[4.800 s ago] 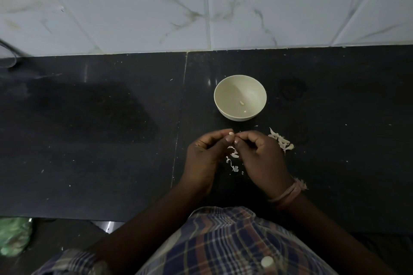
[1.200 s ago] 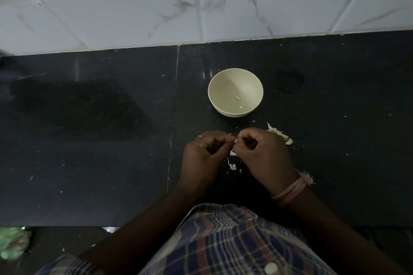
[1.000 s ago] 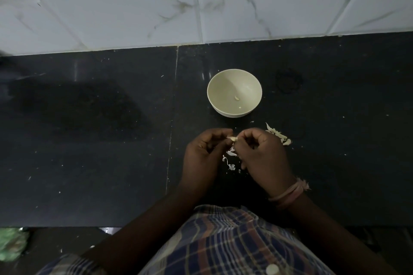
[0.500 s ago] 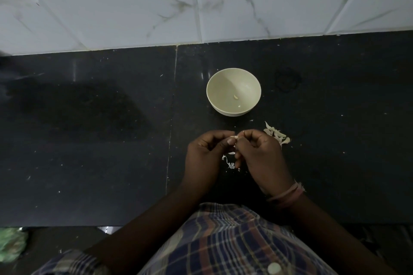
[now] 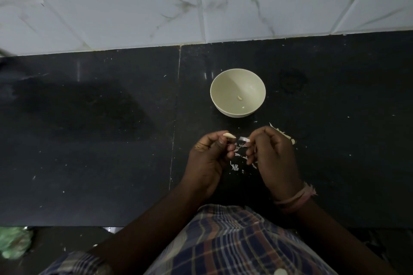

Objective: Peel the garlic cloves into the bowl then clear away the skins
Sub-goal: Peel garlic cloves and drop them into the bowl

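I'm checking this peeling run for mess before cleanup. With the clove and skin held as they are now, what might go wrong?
The peeled clove sits only at the left hand fingertips, short of the bowl, so it may drop onto the counter. The skin piece pinched by the right hand could scatter among the skins below.

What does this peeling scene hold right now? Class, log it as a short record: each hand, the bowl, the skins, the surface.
left hand: pinches a pale peeled garlic clove
right hand: pinches a thin white strip of garlic skin
round cream bowl: upright beyond the hands, two small pale pieces inside
loose skins: scattered below the hands; more beside the right hand
surface: dark stone counter
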`<state>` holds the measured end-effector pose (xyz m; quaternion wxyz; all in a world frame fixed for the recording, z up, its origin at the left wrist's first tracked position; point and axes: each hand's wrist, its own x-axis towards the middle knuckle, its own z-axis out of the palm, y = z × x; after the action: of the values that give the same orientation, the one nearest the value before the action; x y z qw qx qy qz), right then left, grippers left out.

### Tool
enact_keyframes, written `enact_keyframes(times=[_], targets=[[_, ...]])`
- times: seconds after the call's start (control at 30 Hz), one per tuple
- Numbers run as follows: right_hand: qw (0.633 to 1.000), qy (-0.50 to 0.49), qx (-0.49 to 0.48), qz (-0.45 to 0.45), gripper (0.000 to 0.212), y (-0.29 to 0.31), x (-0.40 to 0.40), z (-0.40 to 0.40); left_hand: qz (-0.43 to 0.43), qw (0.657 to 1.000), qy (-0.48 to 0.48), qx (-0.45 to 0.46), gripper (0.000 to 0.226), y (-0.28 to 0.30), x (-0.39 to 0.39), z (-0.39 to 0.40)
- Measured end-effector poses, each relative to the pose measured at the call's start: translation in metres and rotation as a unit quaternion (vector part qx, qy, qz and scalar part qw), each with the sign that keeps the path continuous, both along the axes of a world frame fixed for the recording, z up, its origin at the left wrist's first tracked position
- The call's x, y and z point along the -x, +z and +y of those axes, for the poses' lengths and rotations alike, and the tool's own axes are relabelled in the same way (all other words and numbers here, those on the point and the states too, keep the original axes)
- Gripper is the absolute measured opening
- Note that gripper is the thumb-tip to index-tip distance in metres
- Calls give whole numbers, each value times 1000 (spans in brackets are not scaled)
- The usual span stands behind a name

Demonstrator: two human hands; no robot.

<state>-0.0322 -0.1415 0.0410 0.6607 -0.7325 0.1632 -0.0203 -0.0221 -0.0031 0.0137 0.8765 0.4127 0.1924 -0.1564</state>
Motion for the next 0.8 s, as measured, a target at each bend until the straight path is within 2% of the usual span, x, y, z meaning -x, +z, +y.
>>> enact_keyframes(times=[0.07,0.2,0.23,0.33,0.53,0.67,0.73,0.8], targets=[[997,-7,71,-4,35,-1,-2,-1,-2,1000,-8,-7,20,1,0,0],[995,-1,104,-11,6,-10,-2,-1,-11,1000,-8,-26,20,0,1,1],[993,9,113,-14,5,-12,0,-2,-14,999,-5,-34,19,-1,1,1],[983,51,167,-49,15,-9,4,-2,-29,997,-4,-68,13,-4,2,4],[964,94,207,-136,17,2,6,4,-52,994,-3,-92,12,-3,2,6],[957,112,229,-137,13,-3,5,4,-37,996,-19,-76,10,-2,4,5],[973,95,183,-105,9,-5,5,5,-24,996,-13,-80,12,-3,4,4],[996,55,62,-45,10,-7,5,6,-2,996,1,-91,14,-7,4,3]])
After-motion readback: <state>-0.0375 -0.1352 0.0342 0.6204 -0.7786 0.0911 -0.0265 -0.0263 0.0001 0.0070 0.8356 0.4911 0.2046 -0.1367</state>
